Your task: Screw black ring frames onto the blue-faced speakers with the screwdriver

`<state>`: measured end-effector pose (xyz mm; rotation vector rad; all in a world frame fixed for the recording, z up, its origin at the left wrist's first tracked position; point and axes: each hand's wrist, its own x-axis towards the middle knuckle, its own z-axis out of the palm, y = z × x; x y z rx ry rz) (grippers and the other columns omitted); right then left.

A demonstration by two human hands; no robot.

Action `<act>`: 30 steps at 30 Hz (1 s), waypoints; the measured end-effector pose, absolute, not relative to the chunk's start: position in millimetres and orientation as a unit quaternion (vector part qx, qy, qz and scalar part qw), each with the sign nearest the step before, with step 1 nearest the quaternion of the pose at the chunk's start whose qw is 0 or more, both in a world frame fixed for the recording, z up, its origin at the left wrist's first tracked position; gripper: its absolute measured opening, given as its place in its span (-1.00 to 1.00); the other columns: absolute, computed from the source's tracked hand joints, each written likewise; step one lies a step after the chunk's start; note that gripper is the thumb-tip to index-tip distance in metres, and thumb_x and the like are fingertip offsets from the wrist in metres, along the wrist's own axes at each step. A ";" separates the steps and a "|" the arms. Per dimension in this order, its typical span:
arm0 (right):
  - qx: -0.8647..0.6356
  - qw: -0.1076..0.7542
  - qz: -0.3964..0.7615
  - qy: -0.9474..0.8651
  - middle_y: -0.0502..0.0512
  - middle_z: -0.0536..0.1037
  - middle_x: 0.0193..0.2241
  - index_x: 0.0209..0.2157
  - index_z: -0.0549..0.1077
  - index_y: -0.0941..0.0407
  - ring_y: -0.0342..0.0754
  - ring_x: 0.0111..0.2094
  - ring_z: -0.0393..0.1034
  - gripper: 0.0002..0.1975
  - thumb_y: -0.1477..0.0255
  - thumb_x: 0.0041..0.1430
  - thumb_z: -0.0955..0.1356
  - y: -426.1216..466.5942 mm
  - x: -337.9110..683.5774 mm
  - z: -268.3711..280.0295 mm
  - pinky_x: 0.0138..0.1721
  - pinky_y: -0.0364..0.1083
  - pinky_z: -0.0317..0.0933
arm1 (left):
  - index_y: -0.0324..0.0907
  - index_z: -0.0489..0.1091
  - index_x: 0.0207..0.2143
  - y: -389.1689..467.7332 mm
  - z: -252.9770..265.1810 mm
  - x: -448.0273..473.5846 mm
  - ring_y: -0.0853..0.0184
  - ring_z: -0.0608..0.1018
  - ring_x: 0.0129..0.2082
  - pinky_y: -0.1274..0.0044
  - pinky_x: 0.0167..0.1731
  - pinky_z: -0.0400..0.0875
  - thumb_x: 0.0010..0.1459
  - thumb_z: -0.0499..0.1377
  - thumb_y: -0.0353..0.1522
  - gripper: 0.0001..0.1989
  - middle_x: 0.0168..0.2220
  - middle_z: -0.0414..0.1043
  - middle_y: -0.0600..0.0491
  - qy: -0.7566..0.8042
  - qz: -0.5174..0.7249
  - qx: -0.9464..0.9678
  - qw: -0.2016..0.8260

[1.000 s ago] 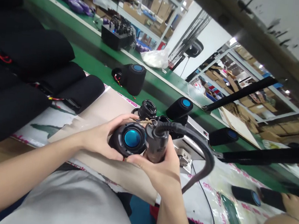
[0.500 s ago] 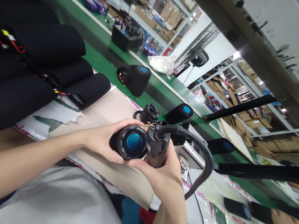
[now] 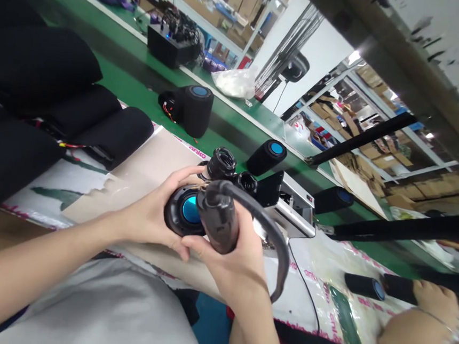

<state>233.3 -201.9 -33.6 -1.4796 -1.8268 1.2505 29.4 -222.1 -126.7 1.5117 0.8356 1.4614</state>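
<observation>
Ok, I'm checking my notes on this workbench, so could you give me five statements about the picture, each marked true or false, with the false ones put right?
1. The left hand grips a blue-faced black unit, and the right hand holds a dark cylinder. True.
2. Nothing is attached to the dark cylinder. False: a thick black cable curves out from its top.
3. A black speaker stands upright on the green surface. True.
4. That black speaker has a red top. False: its top is blue.
5. Another person's hand shows on the right of the picture. True.
</observation>
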 end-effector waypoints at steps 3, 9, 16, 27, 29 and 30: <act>-0.527 0.218 0.474 -0.670 0.01 0.63 -0.04 0.11 0.53 -0.14 0.18 0.02 0.56 -0.27 0.24 -0.15 0.69 -200.8 232.1 -34.6 0.06 0.18 0.52 | 0.15 0.11 0.53 -223.6 -123.8 29.1 -0.17 0.47 0.38 0.09 0.42 0.35 -0.24 0.71 -0.14 0.34 0.37 0.40 -0.16 0.353 0.583 0.592 0.429; -0.485 0.259 0.514 -0.659 0.05 0.65 -0.02 0.12 0.56 -0.05 0.14 0.03 0.58 -0.28 0.30 -0.11 0.72 -195.4 242.5 -38.8 0.04 0.06 0.53 | -0.04 0.41 0.31 -222.5 -115.2 28.4 -0.22 0.55 0.30 0.13 0.31 0.50 -0.30 0.70 -0.02 0.12 0.29 0.51 -0.19 0.397 0.565 0.572 0.444; -0.378 0.695 0.391 -0.469 -0.10 0.63 -0.29 -0.10 0.39 -0.01 -0.15 -0.57 0.41 -0.42 -0.06 0.12 0.62 -174.9 320.4 -15.3 -0.43 -0.06 0.45 | -0.05 0.42 0.24 -235.5 -103.1 30.5 -0.03 0.62 0.22 0.30 0.23 0.55 -0.01 0.52 -0.21 -0.24 0.22 0.57 -0.08 0.524 0.509 0.612 0.302; -0.347 0.715 0.347 -0.499 -0.18 0.35 -0.63 -0.25 0.35 -0.01 -0.15 -0.69 0.22 -0.45 -0.14 0.19 0.55 -130.1 328.0 -24.5 -0.65 -0.11 0.14 | -0.05 0.44 0.22 -213.6 -96.2 105.2 -0.01 0.60 0.23 0.28 0.25 0.54 -0.01 0.51 -0.19 -0.26 0.21 0.57 -0.05 0.478 0.472 0.642 0.369; -0.379 0.704 0.352 -0.487 -0.20 0.33 -0.65 -0.28 0.34 -0.01 -0.17 -0.70 0.20 -0.40 -0.18 0.10 0.57 -125.3 323.3 -27.6 -0.66 -0.11 0.10 | -0.03 0.44 0.23 -212.0 -96.5 109.2 -0.01 0.61 0.24 0.26 0.26 0.55 -0.04 0.52 -0.19 -0.24 0.22 0.58 -0.04 0.481 0.468 0.643 0.368; -0.392 0.698 0.350 -0.487 -0.20 0.33 -0.65 -0.30 0.35 0.00 -0.17 -0.70 0.20 -0.39 -0.19 0.08 0.57 -124.1 321.8 -28.5 -0.66 -0.12 0.08 | -0.02 0.43 0.23 -211.5 -96.7 109.2 -0.02 0.61 0.24 0.25 0.27 0.55 -0.05 0.52 -0.18 -0.22 0.22 0.58 -0.04 0.483 0.467 0.644 0.366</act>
